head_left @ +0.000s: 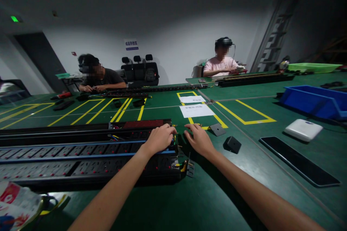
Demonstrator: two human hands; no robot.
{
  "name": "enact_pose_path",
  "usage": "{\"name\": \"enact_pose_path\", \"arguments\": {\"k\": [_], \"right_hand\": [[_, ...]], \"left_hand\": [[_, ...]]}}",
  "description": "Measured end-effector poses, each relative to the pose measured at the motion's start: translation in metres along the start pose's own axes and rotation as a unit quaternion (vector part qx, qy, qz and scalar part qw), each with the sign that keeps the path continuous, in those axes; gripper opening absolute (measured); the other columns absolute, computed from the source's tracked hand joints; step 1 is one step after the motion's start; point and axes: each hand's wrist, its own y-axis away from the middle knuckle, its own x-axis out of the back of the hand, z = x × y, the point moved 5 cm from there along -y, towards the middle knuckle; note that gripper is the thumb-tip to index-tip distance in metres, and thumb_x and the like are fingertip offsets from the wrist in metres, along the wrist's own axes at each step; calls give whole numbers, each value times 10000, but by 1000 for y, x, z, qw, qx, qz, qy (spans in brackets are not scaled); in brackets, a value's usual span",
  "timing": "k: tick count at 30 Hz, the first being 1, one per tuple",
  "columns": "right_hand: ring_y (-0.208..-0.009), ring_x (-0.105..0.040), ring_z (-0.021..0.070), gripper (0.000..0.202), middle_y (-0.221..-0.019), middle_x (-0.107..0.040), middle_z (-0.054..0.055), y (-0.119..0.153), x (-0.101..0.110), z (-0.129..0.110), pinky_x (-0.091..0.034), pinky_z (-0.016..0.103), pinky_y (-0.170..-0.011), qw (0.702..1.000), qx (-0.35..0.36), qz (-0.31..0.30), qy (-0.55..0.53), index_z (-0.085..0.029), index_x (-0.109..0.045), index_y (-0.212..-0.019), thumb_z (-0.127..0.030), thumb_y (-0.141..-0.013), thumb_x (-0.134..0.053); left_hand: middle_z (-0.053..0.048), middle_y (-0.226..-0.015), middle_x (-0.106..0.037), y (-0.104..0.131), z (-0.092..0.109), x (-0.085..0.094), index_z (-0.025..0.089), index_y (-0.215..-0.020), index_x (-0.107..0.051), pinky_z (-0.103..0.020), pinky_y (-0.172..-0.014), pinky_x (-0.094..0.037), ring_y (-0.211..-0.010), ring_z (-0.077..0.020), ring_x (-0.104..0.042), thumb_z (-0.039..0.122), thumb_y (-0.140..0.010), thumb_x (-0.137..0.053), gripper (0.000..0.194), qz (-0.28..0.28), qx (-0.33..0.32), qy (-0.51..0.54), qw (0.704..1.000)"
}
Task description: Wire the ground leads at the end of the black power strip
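Observation:
Long black power strips [100, 168] with rows of sockets and red switches lie side by side at the left. My left hand [160, 139] rests over the right end of one of the farther strips, its fingers curled down around that end; the fingertips are partly hidden. Just right of it, my right hand [199, 138] hovers by the strip ends with thumb and fingers apart, and nothing shows between them. Coloured wires and a metal bracket [190, 168] stick out of the nearest strip's end. A grey metal plate [217, 129] and a black end cap [232, 144] lie beyond my right wrist.
A dark phone-like slab [298, 160], a white box [303, 130] and a blue bin [311, 103] stand at the right. Paper sheets [197, 110] lie on the green, yellow-taped table. A printed bag [18, 205] sits near left. Two people [104, 77] work across the table.

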Motion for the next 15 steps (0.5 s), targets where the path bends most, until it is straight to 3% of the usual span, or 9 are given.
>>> {"name": "enact_pose_path", "arguments": {"k": [6, 10, 15], "right_hand": [[-1148, -543, 385, 442, -1275, -603, 214, -5, 25, 29, -407, 505, -926, 973, -107, 21, 203, -160, -557, -1339, -290, -918, -527], [-1173, -544, 426, 558, -1357, -528, 285, -4, 33, 50, -396, 528, -914, 947, -159, 10, 279, -128, -487, -1419, -330, -903, -553], [-1060, -619, 416, 433, -1234, -583, 277, -1, 29, 65, -412, 521, -848, 932, -205, -51, 295, -148, -617, -1271, -408, -946, -497]], "left_hand": [[-67, -1181, -675, -1, 0, -1, 269, -1146, -660, -401, -879, -543, -977, -253, -694, 204, -944, -403, 334, -7, 5, -5, 1000], [-76, -1197, -672, -1, 0, -1, 274, -1169, -641, -421, -865, -543, -980, -267, -695, 219, -954, -391, 335, -12, 5, -10, 1000], [-76, -1179, -696, -1, -1, -1, 265, -1169, -633, -416, -853, -542, -971, -271, -702, 206, -948, -390, 334, -10, -2, -10, 1000]]}}
